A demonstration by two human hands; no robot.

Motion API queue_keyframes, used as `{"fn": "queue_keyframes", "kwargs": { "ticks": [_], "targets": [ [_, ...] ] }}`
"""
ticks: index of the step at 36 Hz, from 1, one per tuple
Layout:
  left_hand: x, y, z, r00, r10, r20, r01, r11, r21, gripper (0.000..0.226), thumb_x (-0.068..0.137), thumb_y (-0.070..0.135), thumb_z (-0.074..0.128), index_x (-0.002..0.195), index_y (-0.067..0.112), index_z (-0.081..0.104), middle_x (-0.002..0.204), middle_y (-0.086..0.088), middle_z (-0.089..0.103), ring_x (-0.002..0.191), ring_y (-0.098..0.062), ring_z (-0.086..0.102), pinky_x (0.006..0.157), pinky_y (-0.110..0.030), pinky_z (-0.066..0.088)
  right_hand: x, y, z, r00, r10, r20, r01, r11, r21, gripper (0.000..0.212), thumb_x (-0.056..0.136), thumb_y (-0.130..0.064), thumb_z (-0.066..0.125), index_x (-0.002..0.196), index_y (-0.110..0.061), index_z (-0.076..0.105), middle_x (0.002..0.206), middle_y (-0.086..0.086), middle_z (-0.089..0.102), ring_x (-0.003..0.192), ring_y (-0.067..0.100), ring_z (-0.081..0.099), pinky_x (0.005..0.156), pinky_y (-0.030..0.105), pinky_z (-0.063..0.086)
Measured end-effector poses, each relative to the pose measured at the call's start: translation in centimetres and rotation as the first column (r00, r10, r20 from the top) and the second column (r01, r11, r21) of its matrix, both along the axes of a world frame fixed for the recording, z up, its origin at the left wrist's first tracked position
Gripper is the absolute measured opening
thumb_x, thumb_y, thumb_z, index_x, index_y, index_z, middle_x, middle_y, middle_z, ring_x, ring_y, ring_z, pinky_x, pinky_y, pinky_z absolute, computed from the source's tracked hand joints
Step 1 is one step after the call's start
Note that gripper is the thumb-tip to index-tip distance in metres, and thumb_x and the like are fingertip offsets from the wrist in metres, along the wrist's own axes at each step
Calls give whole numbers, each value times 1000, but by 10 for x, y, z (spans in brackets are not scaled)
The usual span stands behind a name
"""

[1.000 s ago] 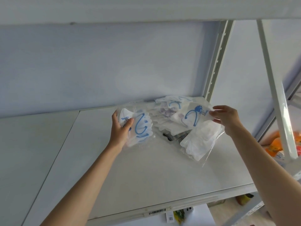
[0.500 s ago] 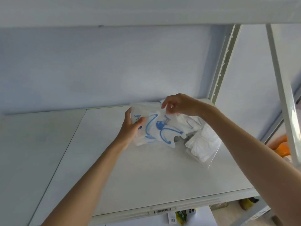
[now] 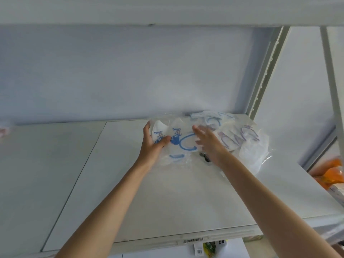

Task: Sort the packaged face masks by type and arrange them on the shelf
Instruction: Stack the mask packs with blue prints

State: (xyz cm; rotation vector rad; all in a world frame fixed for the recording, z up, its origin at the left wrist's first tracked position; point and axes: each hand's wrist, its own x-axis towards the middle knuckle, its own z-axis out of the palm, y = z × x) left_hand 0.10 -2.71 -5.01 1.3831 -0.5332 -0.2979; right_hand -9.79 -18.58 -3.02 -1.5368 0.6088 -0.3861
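Sorting packaged masks on a white shelf (image 3: 167,207). The left hand (image 3: 152,146) grips a small stack of blue-printed packs (image 3: 167,140), thumb pressed on the front face and fingers curled behind the far-left edge; a second blue pack overlaps the first on its right. The right hand (image 3: 208,144) is blurred, its fingers spread and empty, palm down between the held stack and the unsorted pile (image 3: 240,135). That pile lies at the far right of the shelf, against the upright (image 3: 264,71), and shows both blue and purple prints under loose clear film. A small dark object (image 3: 204,157) lies just near of the right wrist; what it is cannot be told.

For a clean step, judged from this view: keep the left thumb firm so the slippery film packs do not fan apart; take one pack at a time by its edge; check the print colour before adding it; square the stack before setting it down left of the pile.
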Motion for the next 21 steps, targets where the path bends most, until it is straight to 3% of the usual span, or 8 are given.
{"fn": "queue_keyframes", "kwargs": {
  "ticks": [3, 6, 8, 9, 13, 18, 20, 21],
  "targets": [
    [-2, -7, -1, 1000, -7, -15, 7, 1000, -8, 75, 89, 8, 66, 148, 25, 24, 123, 0, 57, 89, 1, 64, 77, -14, 51, 7, 15, -9, 997, 9, 74, -11, 1000, 17, 46, 95, -31, 57, 134, -15, 41, 124, 14, 59, 100, 19, 61, 73, 27, 49],
    [-6, -13, 1, 997, -59, -55, 57, 998, -41, 77, 80, 21, 66, 146, 28, 27, 139, -6, 51, 115, -17, 60, 98, -31, 49, 10, 27, -11, 996, -45, 75, 52, 994, -99, 38, 92, -32, 60, 123, -20, 42, 114, 8, 60, 97, 19, 61, 73, 30, 54],
    [-6, -15, 1, 995, -76, -68, 73, 996, -42, 72, 84, 16, 63, 146, 27, 28, 139, -9, 50, 119, -21, 58, 103, -37, 46, 11, 29, -13, 992, -82, 100, 97, 982, -159, 35, 90, -34, 63, 116, -21, 44, 107, 6, 60, 93, 21, 63, 60, 31, 52],
    [-5, -16, 0, 994, -84, -71, 81, 996, -46, 68, 89, 10, 61, 146, 26, 27, 138, -10, 51, 117, -21, 58, 101, -36, 47, 11, 29, -15, 988, -83, 131, 105, 980, -171, 36, 88, -34, 65, 114, -20, 45, 105, 6, 61, 92, 23, 63, 59, 31, 51],
    [-1, -11, 0, 991, -122, -49, 121, 993, -17, 56, 96, 0, 50, 145, 17, 29, 124, -5, 57, 99, -8, 63, 83, -17, 51, 11, 23, -19, 985, -39, 169, 74, 975, -208, 41, 84, -32, 72, 111, -11, 49, 103, 7, 65, 95, 21, 65, 81, 35, 54],
    [0, -4, 2, 977, -171, -128, 174, 985, 10, 28, 93, 21, 56, 119, 12, 48, 106, -6, 65, 90, -13, 67, 75, -26, 54, 13, 26, -14, 967, -49, 250, 110, 965, -237, 32, 82, -22, 74, 88, -19, 42, 78, -8, 53, 62, -4, 52, 55, 10, 41],
    [2, -4, 2, 992, -114, -52, 117, 991, 69, 5, 99, 14, 51, 104, 13, 50, 94, -2, 63, 79, 0, 63, 70, -21, 49, 15, 27, -15, 958, -52, 282, 129, 957, -259, 32, 82, -18, 74, 87, -20, 42, 76, -8, 53, 60, -3, 50, 54, 10, 41],
    [3, -4, 1, 998, -63, 17, 60, 992, 112, 4, 99, 11, 50, 96, 14, 49, 86, 1, 60, 70, 5, 60, 67, -17, 46, 15, 27, -15, 957, -40, 286, 121, 956, -268, 32, 82, -17, 74, 88, -22, 43, 77, -7, 54, 63, 1, 51, 57, 13, 43]
  ]
}}
